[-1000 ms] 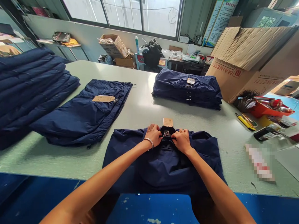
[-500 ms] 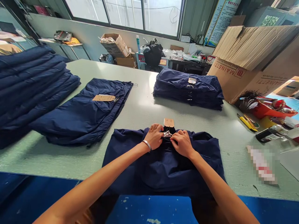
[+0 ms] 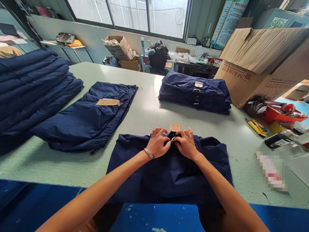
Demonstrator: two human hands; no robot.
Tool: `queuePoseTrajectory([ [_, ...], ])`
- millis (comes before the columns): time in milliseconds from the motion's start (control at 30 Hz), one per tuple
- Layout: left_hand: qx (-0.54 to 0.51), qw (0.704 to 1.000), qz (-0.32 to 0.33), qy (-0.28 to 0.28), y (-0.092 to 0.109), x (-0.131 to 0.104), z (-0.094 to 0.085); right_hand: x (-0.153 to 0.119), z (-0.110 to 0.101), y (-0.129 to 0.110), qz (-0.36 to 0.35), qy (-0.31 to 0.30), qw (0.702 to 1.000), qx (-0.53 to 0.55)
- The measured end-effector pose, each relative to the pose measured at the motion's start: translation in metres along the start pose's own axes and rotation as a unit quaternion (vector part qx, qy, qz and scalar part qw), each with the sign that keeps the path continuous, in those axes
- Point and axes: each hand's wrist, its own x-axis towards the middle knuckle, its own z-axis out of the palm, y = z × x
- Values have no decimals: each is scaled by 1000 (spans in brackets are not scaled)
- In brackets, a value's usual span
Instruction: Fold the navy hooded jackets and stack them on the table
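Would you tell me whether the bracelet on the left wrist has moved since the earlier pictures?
Yes: against the folded garments, the bracelet has shifted left and slightly down the picture.

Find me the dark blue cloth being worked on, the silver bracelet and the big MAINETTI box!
Dark blue cloth (image 3: 169, 180): head view, lower front.
Silver bracelet (image 3: 149, 153): head view, band across the wrist.
Big MAINETTI box (image 3: 238, 87): head view, cardboard side below the lettering.

This looks like a garment workroom: a broad worktop carries a folded stack of navy garments near its far edge and a tall navy pile at its left end, with large printed cardboard cartons by its far right corner.
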Motion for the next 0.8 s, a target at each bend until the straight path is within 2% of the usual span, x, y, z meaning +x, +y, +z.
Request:
queuePoseTrajectory([
  [67,-3,1000,-9,-14,-1,7,2,3,-2,1,0,0,1000,17],
  [200,2,998,16,-53,-10,14,7,8,-6,8,13,-32,999,24],
  [333,23,998,-18,-52,-23,9,3,9,-8,18,32,-65,997,33],
  [433,24,997,-50,-54,-25,7,2,10,-10,22,46,-80,994,64],
  [633,2,998,-27,-63,-17,14,5,12,-16,24,53,-110,989,83],
  [800,28,996,-42,-69,-26,11,6,13,-16,30,70,-138,985,71],
])
